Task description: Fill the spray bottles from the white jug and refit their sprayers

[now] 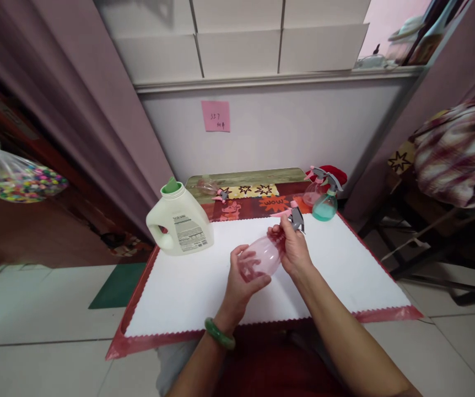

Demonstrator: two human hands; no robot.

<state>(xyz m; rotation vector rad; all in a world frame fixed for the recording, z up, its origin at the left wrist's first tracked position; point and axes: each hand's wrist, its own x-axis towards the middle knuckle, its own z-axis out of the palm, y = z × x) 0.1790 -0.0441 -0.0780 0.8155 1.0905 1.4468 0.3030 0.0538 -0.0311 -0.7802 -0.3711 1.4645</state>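
A clear pink spray bottle (265,252) is held tilted above a white sheet (188,286) on a low table. My left hand (241,281), with a green bangle at the wrist, wraps round the bottle's round body from below. My right hand (293,248) grips the neck, just under the pink and grey trigger head (294,215). Both hands are closed on the bottle.
A white detergent jug (180,223) with a green cap stands at the sheet's back left. A teal spray bottle (325,205) and a pink one (314,190) stand at the back right; another clear one (210,187) lies behind. A chair with striped cloth (456,154) stands right.
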